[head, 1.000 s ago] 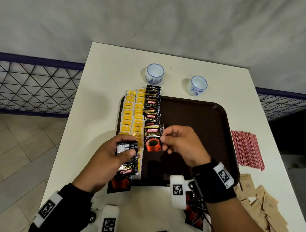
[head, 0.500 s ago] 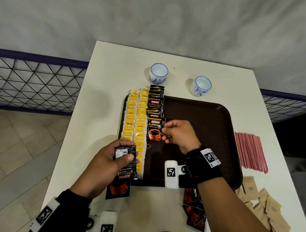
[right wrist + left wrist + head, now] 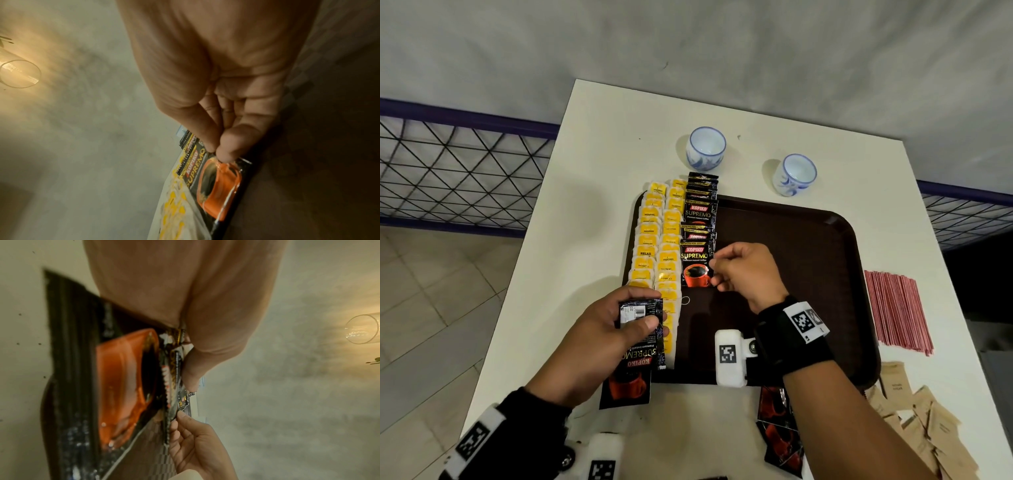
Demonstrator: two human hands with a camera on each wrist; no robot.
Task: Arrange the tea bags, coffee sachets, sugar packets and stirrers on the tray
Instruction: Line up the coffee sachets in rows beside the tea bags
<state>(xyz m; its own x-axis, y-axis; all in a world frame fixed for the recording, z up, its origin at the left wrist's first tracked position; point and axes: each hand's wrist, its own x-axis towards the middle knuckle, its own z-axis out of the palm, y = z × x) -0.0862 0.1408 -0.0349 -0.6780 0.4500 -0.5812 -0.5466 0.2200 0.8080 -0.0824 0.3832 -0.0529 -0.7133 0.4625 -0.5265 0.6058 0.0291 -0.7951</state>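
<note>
A white table [image 3: 599, 164] is being occupied at its middle by a dark brown tray [image 3: 808, 274]. Down the tray's left side, two overlapping columns of yellow tea bags [image 3: 655, 240] are being displayed, and just beside them on the right a column of black coffee sachets [image 3: 699, 212] is being built, its far end overhanging the tray's far rim. On the table right of the tray, a bundle of red stirrers [image 3: 897, 308] is being kept, with brown sugar packets [image 3: 928, 425] heaped nearer the person. Two blue-and-white cups [image 3: 705, 148] are being left upright beyond the tray, well apart. More sachets are lying on the table at the near edge, partly hidden by the right forearm. A stack of sachets [image 3: 638, 339] is being gripped by the left hand [image 3: 602, 339], thumb on top. The nearest sachet in the column [image 3: 697, 265] is being pinched at its right edge by the right hand [image 3: 748, 274], between thumb and fingertips [image 3: 228, 146].
</note>
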